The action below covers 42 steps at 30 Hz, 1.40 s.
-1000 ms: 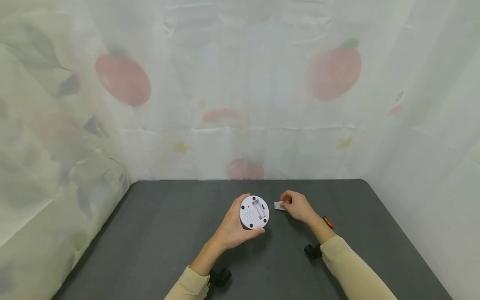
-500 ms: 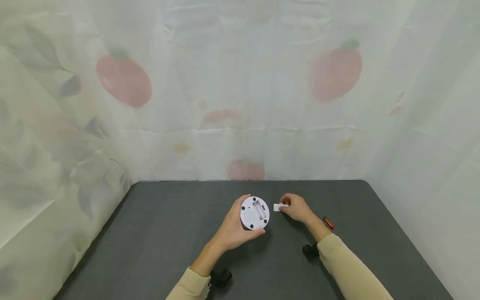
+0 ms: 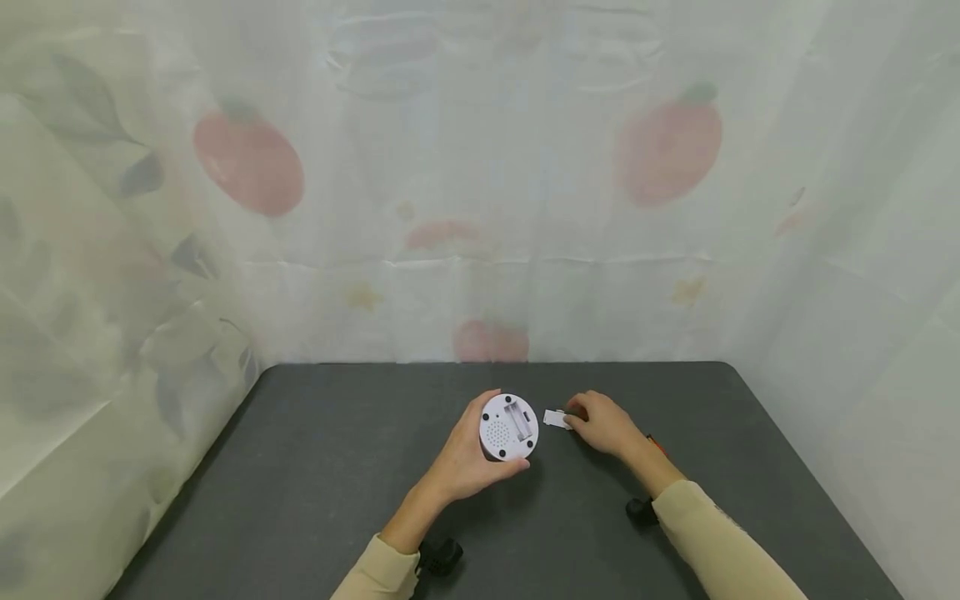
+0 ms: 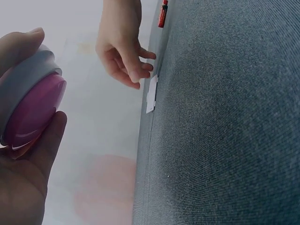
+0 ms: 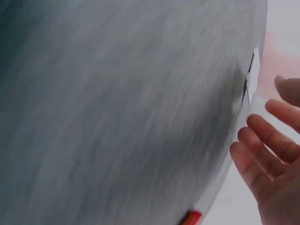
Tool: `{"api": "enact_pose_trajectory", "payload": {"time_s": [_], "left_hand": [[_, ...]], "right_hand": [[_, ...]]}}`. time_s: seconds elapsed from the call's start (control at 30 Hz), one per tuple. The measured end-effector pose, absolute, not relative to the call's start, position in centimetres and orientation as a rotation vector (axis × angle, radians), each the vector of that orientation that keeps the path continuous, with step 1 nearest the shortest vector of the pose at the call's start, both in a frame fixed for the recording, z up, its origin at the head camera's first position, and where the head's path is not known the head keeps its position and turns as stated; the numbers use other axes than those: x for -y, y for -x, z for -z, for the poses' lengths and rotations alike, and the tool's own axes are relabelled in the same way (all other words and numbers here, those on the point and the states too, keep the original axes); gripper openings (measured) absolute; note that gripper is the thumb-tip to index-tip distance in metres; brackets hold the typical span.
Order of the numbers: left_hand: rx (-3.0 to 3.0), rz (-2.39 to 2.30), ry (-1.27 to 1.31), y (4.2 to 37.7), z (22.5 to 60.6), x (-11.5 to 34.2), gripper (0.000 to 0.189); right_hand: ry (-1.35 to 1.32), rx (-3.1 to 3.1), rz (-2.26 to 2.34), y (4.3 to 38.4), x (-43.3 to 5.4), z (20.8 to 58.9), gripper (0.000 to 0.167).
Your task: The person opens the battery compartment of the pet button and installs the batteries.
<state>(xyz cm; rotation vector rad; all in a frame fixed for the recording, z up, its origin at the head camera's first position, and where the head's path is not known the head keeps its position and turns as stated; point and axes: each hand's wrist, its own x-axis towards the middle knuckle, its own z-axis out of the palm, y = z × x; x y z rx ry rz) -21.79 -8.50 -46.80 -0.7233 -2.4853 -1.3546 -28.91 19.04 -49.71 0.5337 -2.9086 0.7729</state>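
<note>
My left hand (image 3: 465, 454) grips a round device (image 3: 498, 433) by its sides, its white underside tilted toward the head view. That underside has speaker holes, dark round feet and an uncovered battery compartment. In the left wrist view the device (image 4: 35, 101) shows a grey-white base and a glossy pink part. A small white battery cover (image 3: 555, 418) lies on the table to the right of it. Close by is my right hand (image 3: 603, 425); in the right wrist view its fingers (image 5: 274, 140) are spread loosely, apart from the cover (image 5: 253, 77), with nothing held.
A red battery (image 4: 162, 14) lies on the dark table (image 3: 337, 467), mostly behind my right wrist in the head view. A fruit-printed curtain (image 3: 480, 208) hangs behind the table and along its sides. Black wrist camera mounts (image 3: 442, 557) sit under the forearms.
My right hand has let go of the white cover, which now lies slightly turned on the table, and has shifted a little right. The left hand holds the device as before.
</note>
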Motion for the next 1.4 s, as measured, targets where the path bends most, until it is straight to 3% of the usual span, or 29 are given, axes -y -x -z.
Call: {"api": "enact_pose_trajectory", "payload": {"time_s": [0.47,0.93,1.4], "left_hand": [[2.497,1.405,0.734,22.1,46.9,8.9,0.101],[2.495,1.414,0.748,21.8,46.7,9.1,0.101],[2.551,1.399,0.705,21.7,47.5,9.4,0.102]], "right_hand": [[-0.836,2.803,-0.372,26.1,-24.9,48.5,0.037],[-0.796,2.888,-0.341,24.5,-30.4,48.3,0.066],[-0.740,3.033,-0.432,23.4,-32.5,49.4,0.055]]}}
